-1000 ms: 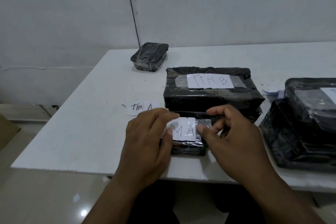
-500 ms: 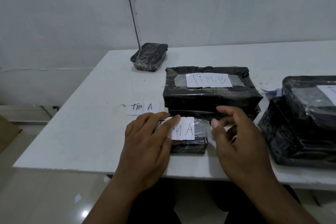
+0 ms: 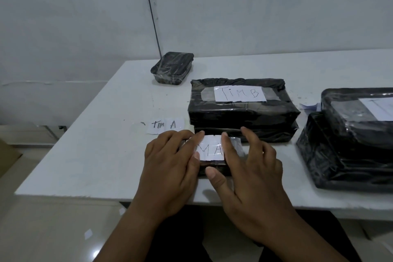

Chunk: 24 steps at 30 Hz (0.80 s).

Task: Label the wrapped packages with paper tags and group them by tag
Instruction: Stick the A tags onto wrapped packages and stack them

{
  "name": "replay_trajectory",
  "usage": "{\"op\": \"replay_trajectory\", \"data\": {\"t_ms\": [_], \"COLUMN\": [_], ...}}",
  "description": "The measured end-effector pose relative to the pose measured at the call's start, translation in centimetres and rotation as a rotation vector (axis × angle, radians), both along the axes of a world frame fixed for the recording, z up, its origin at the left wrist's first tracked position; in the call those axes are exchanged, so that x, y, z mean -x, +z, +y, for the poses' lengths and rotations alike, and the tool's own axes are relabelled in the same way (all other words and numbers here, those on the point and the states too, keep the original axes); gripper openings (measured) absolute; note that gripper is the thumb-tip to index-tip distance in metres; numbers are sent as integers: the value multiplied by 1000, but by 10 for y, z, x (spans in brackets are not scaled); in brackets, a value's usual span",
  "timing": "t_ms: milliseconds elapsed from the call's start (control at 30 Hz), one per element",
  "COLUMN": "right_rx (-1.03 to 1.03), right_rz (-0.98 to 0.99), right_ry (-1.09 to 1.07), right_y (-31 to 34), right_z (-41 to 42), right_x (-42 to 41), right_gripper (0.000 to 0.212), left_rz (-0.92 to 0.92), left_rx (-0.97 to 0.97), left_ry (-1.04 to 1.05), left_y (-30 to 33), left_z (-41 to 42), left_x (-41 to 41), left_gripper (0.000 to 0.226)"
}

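Pressing the tag (image 3: pixel 210 148) onto the small package (image 3: pixel 212 166).
Both hands, left hand (image 3: pixel 170 168) and right hand (image 3: pixel 251 168), lie flat with fingers spread, gripping nothing; they should rub the tape outward firmly.

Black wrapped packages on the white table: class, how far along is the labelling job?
Done: the large black wrapped package carries a taped "TIM B" paper tag. In hand: the left hand and right hand press a tag onto a small black package. Left: a loose "TIM A" paper slip, and the small black tray shows no tag.
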State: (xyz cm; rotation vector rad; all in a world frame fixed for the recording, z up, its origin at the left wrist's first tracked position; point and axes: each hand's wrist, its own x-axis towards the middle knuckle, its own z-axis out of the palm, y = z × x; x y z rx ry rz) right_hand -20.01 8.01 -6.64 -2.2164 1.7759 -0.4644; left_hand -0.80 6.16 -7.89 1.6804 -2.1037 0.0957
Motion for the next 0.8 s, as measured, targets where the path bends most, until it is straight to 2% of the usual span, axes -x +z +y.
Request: {"op": "replay_trajectory", "data": {"t_ms": [133, 367, 467, 667, 800], "right_rx": [27, 54, -23, -120, -190], "right_rz": [40, 1, -26, -57, -195], "right_ry": [-55, -113, -117, -41, -71], "right_y": [-4, -4, -6, -5, 1], "right_z": [3, -4, -8, -3, -6], "right_x": [-6, -14, -10, 9, 14], "right_gripper": [92, 95, 98, 89, 94], "left_rz": [0, 11, 14, 9, 9], "left_rx": [-14, -30, -33, -27, -30], "left_ry": [5, -5, -1, -5, 6], "left_y": [-3, 1, 2, 2, 0], "left_z": [0, 0, 1, 1, 0], "left_x": [-1, 0, 0, 0, 1], "left_gripper": [48, 50, 51, 50, 50]}}
